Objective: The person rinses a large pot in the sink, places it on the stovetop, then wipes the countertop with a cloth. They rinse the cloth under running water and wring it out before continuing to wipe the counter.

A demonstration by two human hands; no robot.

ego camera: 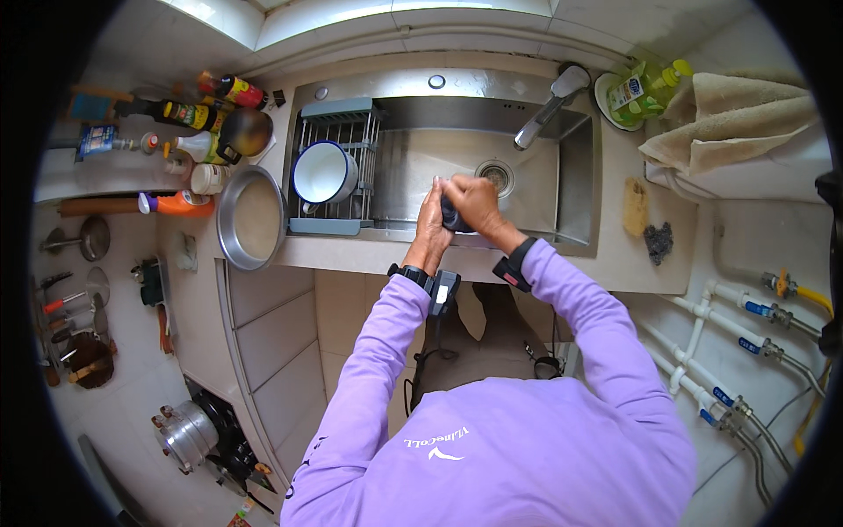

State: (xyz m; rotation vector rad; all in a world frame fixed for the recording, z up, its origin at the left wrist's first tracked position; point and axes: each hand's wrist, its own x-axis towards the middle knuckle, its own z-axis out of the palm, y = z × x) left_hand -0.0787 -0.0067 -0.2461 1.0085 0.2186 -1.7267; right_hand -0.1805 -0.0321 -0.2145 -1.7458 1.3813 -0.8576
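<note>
Both hands meet over the front part of a stainless steel sink [421, 158]. Between them is a dark, crumpled thing [454, 216] that looks like cloth, mostly covered by the fingers. My left hand [433, 217] lies along its left side with the fingers pointing away from me. My right hand [475, 203] is curled over it from the right, its knuckles up. Just beyond the right hand is the sink drain [495, 178]. The faucet [553, 109] stands at the back right, its spout over the basin.
A drying rack [332, 227] holding a white enamel mug [321, 172] spans the sink's left end. Left of it stands a metal basin [252, 217]. On the right are a sponge [635, 206], a scouring pad [658, 243], a dish soap bottle [642, 93] and a beige towel [731, 125].
</note>
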